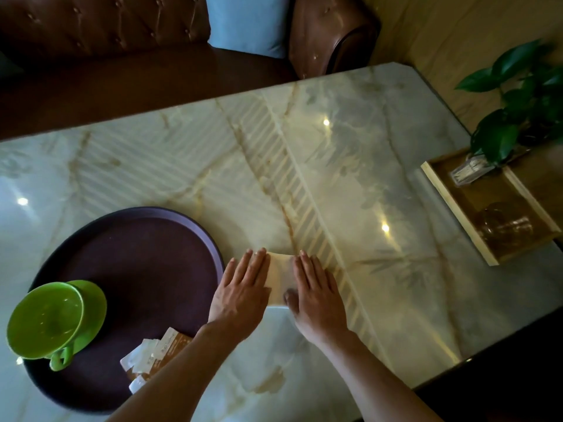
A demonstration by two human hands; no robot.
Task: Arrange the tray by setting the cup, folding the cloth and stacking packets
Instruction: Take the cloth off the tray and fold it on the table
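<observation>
Both palms flat, fingers stretched and close together, pressing down on the cloth [281,280] at the lower centre of the frame. Left hand [240,287] on the left edge of it, right hand [316,293] on the right part, only a pale strip visible between them. No pinching, no gripping: probably a smoothing of the fold, so that the crease stays sharp. Already small and rectangular, the cloth, so likely folded at least once; how many layers, cannot tell.

Just left of the left hand, the rim of the dark round tray [146,257], very near but the cloth still outside it, lying on the marble table [335,162]. Sensible to fold on the bare table, flat and free, not among the other things.

On the tray at the lower left of the frame, the green cup [45,319] upright on its green saucer [91,303], handle toward the bottom edge; this part looks done. At the tray's lower right, partly under the left forearm, the packets [152,356], white and brown, loose and overlapping, not yet a neat stack.

Further out, at the right edge, a wooden tray [451,208] with a glass [502,226] and a plant [511,117]. At the top, a brown leather sofa [122,41] with a blue cushion [246,22].
</observation>
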